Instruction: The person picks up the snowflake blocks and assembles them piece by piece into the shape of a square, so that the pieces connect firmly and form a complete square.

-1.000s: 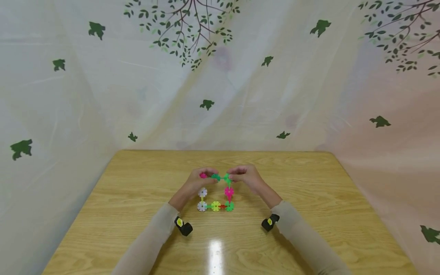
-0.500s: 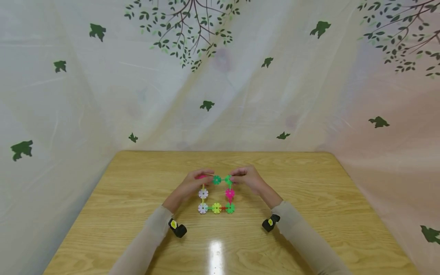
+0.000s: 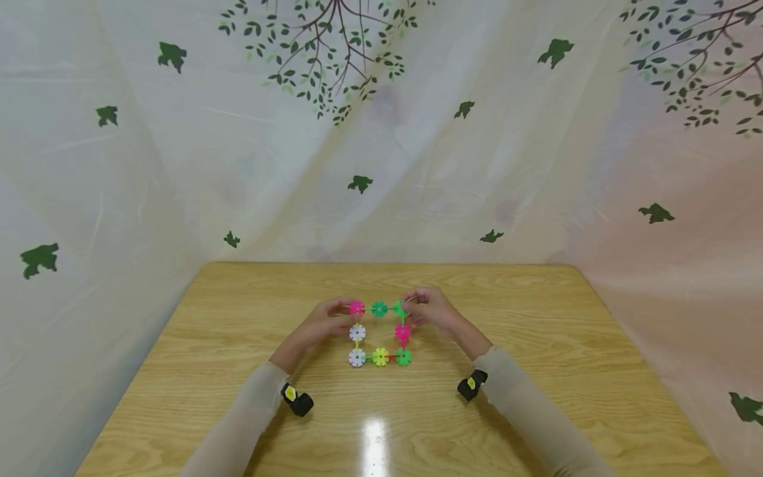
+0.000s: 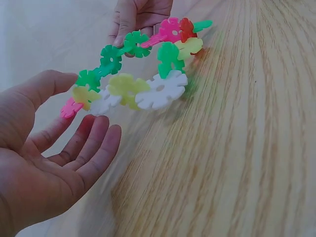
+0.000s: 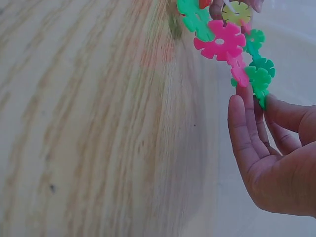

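Observation:
A square ring of interlocking snowflake discs hangs between the hands, its discs joined by thinner edge-on ones in green, yellow and red. My right hand pinches the light green disc at the far right corner between thumb and fingers, which the right wrist view shows on a green disc. At the far left corner my left hand has its thumb and fingers spread around a pink disc. In the left wrist view the fingertips lie close to that pink disc; whether they touch it is unclear.
The wooden table spreads out below the ring and both forearms. A pale curtain with leaf prints rises behind it. Black cameras sit on both wrists.
My left hand has slid left along the far side, from the dark green disc to beyond the pink corner disc, uncovering it. The ring has shifted slightly right. My right hand keeps its pinch.

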Motion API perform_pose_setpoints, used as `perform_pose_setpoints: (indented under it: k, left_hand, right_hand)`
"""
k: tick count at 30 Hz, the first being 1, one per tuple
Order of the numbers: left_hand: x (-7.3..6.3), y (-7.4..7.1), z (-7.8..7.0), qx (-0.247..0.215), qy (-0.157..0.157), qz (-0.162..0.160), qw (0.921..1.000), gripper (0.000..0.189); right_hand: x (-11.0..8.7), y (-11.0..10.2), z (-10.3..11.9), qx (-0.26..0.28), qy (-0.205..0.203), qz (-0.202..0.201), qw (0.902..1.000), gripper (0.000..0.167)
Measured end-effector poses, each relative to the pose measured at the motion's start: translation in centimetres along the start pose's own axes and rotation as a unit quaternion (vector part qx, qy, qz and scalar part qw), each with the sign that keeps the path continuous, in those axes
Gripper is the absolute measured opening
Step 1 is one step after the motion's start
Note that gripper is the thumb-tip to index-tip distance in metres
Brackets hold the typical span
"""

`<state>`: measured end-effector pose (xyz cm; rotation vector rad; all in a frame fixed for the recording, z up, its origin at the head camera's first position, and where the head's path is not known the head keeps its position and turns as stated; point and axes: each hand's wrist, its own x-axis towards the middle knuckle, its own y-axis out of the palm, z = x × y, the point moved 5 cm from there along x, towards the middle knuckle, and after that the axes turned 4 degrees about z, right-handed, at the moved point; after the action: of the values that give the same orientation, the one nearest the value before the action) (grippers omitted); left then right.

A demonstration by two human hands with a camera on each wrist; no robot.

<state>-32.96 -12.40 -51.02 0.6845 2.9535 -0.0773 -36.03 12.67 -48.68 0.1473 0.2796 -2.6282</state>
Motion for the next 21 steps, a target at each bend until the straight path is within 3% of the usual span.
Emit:
perform_pose_setpoints:
  k: [10, 21]
  left_hand:
    - [0.15, 0.21, 0.27, -0.017, 0.001, -0.014, 0.9998, 0.047]
    - [0.26, 0.37, 0.15, -0.046, -0.003, -0.033, 0.9984, 0.047]
  right_hand:
    - [0.19, -0.15, -0.51, 0.002, 0.009, 0.004, 0.9999, 0.027]
    - [0.0, -0.17, -0.5, 0.039, 0.01, 0.012, 0.9991, 0.027]
